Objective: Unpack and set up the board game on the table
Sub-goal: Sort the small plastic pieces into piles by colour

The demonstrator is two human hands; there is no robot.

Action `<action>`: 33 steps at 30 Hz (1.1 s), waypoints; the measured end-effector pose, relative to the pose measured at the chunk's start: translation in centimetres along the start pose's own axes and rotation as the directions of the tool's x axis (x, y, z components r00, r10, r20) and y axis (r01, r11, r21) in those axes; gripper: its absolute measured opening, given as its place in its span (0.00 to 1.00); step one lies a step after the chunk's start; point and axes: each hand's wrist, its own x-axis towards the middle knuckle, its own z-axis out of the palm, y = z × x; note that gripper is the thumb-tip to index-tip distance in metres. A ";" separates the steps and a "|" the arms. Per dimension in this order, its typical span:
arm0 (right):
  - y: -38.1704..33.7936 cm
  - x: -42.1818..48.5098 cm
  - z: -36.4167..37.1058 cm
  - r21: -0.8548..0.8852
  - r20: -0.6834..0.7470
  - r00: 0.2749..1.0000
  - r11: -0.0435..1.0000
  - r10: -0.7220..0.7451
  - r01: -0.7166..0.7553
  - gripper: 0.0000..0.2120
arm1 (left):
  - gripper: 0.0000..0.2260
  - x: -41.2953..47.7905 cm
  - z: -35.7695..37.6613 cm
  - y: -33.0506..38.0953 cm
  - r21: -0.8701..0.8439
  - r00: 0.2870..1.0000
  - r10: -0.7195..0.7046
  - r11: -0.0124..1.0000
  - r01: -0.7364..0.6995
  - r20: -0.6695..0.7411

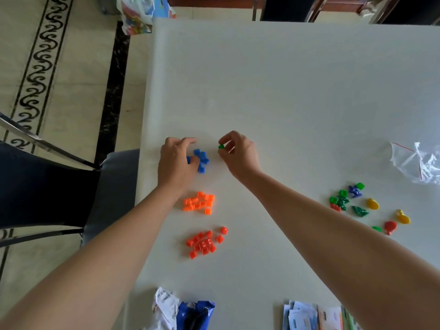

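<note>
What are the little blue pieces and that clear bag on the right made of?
Blue pieces: probably hard moulded plastic, slightly glossy; the colour is uniform and bright and the edges are crisp and square. Clear bag: thin plastic film, glossy; it is see-through and crumpled, with bright creases and a red strip at its mouth.

Dim, soft, seemingly blurred (edges bend outward).
</note>
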 end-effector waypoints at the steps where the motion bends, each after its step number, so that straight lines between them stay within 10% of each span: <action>1: -0.5 0.8 0.5 0.006 -0.003 1.000 1.000 -0.007 0.007 0.07 | 0.18 0.6 -0.1 -0.1 -0.006 1.000 0.000 1.000 0.000 0.001; 19: -0.3 1.2 -0.1 0.066 -0.031 0.999 0.997 -0.029 0.031 0.14 | 0.12 1.9 0.4 1.1 0.002 0.987 0.078 0.997 -0.078 -0.139; 33: 14.4 -12.8 -17.9 -0.193 -0.210 0.971 0.969 0.112 -0.153 0.07 | 0.07 -11.6 11.4 16.0 -0.114 0.828 0.426 0.903 -0.414 0.365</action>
